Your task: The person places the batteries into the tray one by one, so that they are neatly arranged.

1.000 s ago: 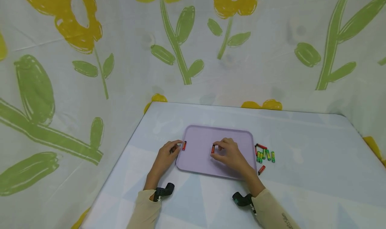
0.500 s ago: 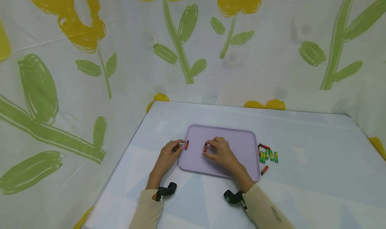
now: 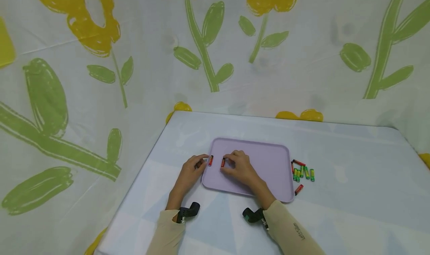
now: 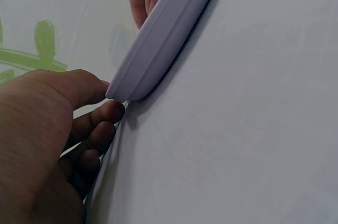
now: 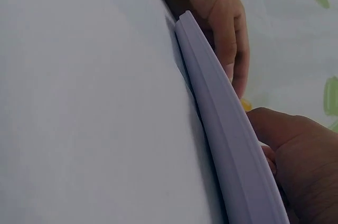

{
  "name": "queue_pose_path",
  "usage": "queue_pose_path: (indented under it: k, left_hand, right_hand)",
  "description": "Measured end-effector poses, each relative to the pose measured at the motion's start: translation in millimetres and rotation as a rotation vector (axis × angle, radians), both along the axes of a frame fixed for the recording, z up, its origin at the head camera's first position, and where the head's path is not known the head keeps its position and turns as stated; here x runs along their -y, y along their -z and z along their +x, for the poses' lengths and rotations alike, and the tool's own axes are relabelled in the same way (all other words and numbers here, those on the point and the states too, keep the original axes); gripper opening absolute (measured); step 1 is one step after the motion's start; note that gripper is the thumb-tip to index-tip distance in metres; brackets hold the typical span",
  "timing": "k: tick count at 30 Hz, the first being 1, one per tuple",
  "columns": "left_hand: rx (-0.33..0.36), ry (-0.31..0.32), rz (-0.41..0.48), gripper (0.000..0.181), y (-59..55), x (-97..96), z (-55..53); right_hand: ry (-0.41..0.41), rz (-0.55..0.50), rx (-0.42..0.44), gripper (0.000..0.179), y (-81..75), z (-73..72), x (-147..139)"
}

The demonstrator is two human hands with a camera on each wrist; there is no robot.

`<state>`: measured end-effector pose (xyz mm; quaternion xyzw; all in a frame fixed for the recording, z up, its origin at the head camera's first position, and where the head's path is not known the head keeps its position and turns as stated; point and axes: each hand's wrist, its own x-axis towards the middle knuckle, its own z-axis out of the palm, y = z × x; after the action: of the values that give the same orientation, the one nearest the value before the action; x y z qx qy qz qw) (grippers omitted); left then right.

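My right hand (image 3: pixel 237 167) pinches a red battery (image 3: pixel 223 162) between thumb and index finger, over the left part of a lilac tray (image 3: pixel 265 161). The battery stands roughly parallel to a second red battery (image 3: pixel 211 160), which lies along the tray's left rim. At that rim rests my left hand (image 3: pixel 190 173), fingers loosely bent, index fingertip at the edge. In the left wrist view the thumb of the left hand (image 4: pixel 47 108) meets the tray corner (image 4: pixel 158 44). The tray's side wall (image 5: pixel 227 123) hides the batteries in the right wrist view.
Right of the tray lie several green batteries (image 3: pixel 307 173) in a loose group, with red batteries (image 3: pixel 299 162) beside them. Another red battery (image 3: pixel 299 189) lies nearer the front. A flowered cloth (image 3: pixel 147 79) hangs behind the pale table (image 3: pixel 352 195).
My right hand has moved left across the tray with the pinched battery, closer to the battery at the rim. The left hand stays at the tray's edge. The head view has shifted slightly.
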<state>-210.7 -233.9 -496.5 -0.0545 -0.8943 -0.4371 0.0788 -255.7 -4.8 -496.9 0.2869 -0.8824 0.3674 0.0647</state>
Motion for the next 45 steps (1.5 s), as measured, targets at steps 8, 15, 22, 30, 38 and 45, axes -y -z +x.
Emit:
queue_pose_path:
  k: [8,15,22,30,38,45]
  left_hand:
    - [-0.002,-0.003,0.002,0.029,3.4,0.8,-0.1]
    - [0.003,0.007,0.003,0.029,2.8,1.1,-1.2]
    - [0.013,-0.007,-0.017,0.029,2.4,-1.0,-0.9]
    - [0.018,-0.006,-0.032,0.030,2.1,0.7,-2.0]
    - [0.019,-0.004,-0.028,0.030,0.5,-0.9,0.4]
    - [0.005,-0.002,-0.040,0.030,-1.5,-0.1,0.7]
  right_hand:
    - [-0.001,0.028,0.013,0.038,0.7,-3.9,14.7]
    - [0.011,0.049,0.019,0.040,-0.8,-7.2,23.7]
    - [0.012,0.054,0.024,0.040,-0.7,-8.1,28.1]
    - [0.010,0.055,-0.005,0.041,0.3,-10.5,33.1]
    - [0.009,0.063,0.025,0.046,-0.6,-8.8,32.3]
    - [0.000,0.049,0.061,0.050,-17.2,6.4,17.6]
